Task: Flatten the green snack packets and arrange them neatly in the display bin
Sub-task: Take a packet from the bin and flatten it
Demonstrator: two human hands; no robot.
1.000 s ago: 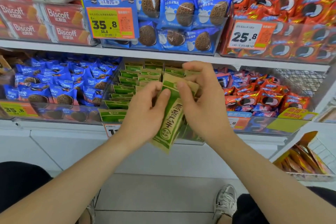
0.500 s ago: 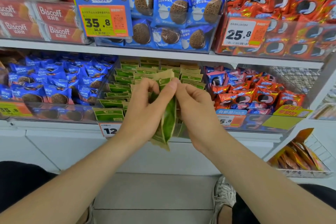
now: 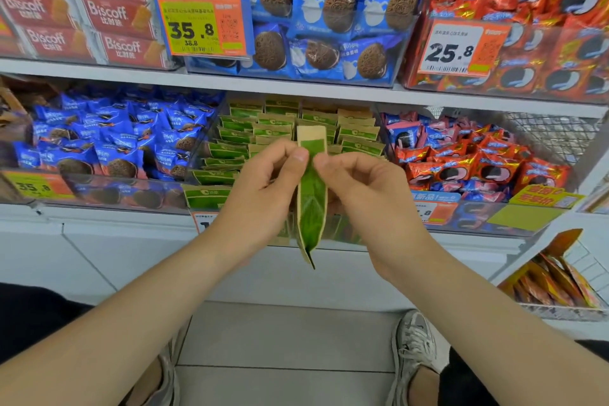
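Note:
A green and tan snack packet hangs upright and edge-on in front of the lower shelf. My left hand pinches its upper part from the left, and my right hand pinches it from the right, thumbs meeting near the top. Behind the hands stands the clear display bin with several green packets set in upright rows. The bin's front wall is mostly hidden by my hands.
Blue cookie packets fill the bin to the left, red ones the bin to the right. An upper shelf with price tags overhangs. An orange-packet rack stands low right. My shoes rest on the floor.
The packet has turned from face-on to edge-on and stands straighter. Both hands have shifted their pinch toward its top; the view has tilted slightly.

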